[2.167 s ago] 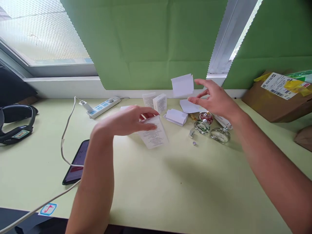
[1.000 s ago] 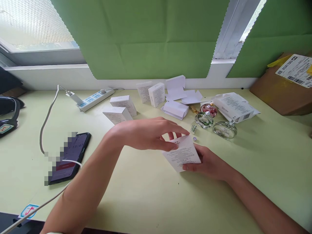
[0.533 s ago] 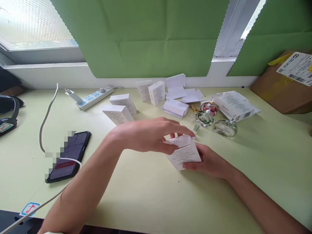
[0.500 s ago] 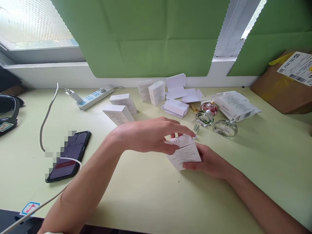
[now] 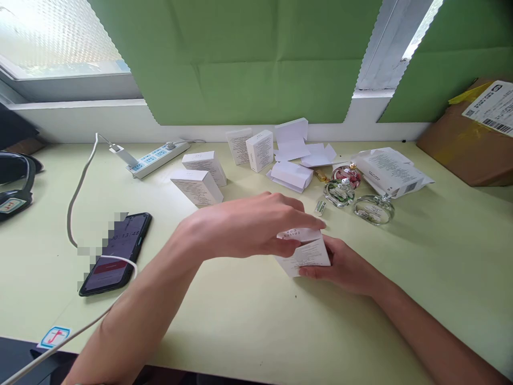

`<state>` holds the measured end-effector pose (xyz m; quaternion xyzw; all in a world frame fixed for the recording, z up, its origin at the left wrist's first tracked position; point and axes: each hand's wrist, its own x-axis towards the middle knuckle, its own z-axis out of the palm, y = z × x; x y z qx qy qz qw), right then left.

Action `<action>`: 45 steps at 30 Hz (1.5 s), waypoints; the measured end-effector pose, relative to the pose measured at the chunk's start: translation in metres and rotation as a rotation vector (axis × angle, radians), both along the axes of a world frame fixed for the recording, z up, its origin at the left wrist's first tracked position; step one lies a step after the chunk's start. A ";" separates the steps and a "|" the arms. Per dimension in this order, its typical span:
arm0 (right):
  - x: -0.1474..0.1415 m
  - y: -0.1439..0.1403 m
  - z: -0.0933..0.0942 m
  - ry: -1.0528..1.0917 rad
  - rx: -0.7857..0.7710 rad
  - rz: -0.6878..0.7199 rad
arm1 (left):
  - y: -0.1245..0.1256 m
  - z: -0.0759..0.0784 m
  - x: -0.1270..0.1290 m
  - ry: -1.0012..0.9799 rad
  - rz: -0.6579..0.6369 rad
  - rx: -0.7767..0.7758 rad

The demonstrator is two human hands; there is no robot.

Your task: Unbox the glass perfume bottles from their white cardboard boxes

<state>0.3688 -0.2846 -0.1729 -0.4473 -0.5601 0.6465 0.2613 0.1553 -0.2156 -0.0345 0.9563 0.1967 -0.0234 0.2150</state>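
I see a phone (image 5: 120,256) left of the left hand (image 5: 252,224), whose fingers pinch the box (image 5: 311,258) by its flap (image 5: 306,234); the right hand (image 5: 345,267) grasps its side. Folding seems in hand, calling next for a steady right grip. Bottles (image 5: 339,193) sit beyond those fingers.

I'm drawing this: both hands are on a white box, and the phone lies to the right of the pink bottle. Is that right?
Not quite: the head view shows the phone left of the pink bottle. The left hand and right hand are both on a white box.
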 end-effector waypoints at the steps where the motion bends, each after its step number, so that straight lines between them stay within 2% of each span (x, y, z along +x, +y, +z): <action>1: 0.000 0.000 0.000 0.003 0.000 0.011 | 0.002 0.000 -0.001 -0.014 -0.001 -0.008; 4: 0.001 0.001 -0.002 0.019 0.007 0.036 | 0.008 -0.001 -0.003 -0.068 0.024 -0.057; 7: 0.001 0.002 -0.004 0.064 0.000 0.004 | 0.013 0.000 -0.007 -0.111 0.069 -0.082; 10: 0.001 0.003 -0.005 0.090 -0.012 -0.016 | 0.015 0.002 -0.011 -0.154 0.076 -0.024; 15: 0.001 0.002 -0.008 0.048 0.020 -0.078 | 0.012 0.003 -0.009 -0.093 0.091 0.022; 20: 0.001 0.003 -0.004 0.062 0.032 -0.098 | 0.016 -0.008 -0.009 -0.021 0.114 0.022; 23: 0.001 0.003 0.002 0.053 0.012 -0.067 | 0.026 -0.017 -0.009 -0.031 0.097 0.047; 26: 0.002 0.004 0.007 0.043 -0.018 -0.040 | 0.037 -0.025 -0.010 -0.027 0.095 0.002; 32: 0.001 0.002 0.009 0.042 -0.069 -0.068 | 0.046 -0.028 -0.010 -0.050 0.100 -0.054; 35: 0.001 0.002 0.010 0.048 -0.065 -0.086 | 0.043 -0.028 -0.009 -0.023 0.165 -0.089; 40: 0.002 0.001 0.009 0.075 -0.043 -0.099 | 0.042 -0.025 -0.013 0.138 0.326 -0.192; 45: 0.003 0.001 0.008 0.048 -0.021 -0.087 | 0.042 -0.021 -0.020 0.182 0.371 -0.270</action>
